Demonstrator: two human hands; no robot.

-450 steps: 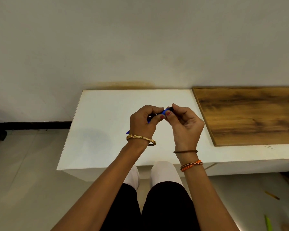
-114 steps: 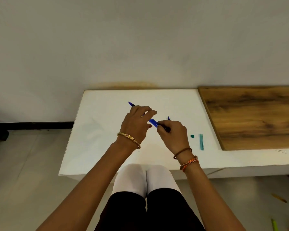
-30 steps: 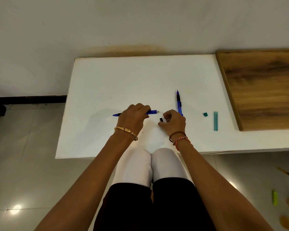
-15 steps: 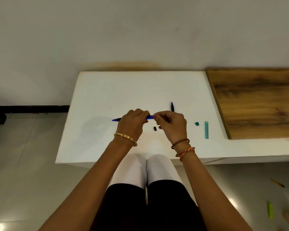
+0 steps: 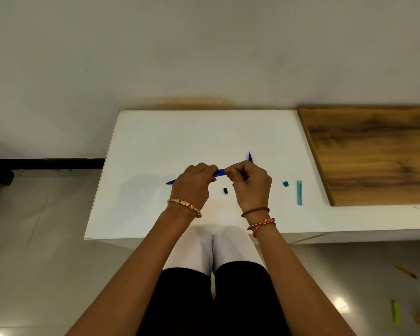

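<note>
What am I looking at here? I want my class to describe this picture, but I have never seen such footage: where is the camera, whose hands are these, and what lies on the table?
There is no machine: a person wears one wide-angle camera on the head, looking forward and down, so you see their own arms and legs. The left hand grips a blue pen around its middle, and the right hand pinches its end. On the white table lie a small black piece, a small green piece, a green stick and a second blue pen, partly hidden behind the right hand. A wooden board covers the table's right part.
</note>
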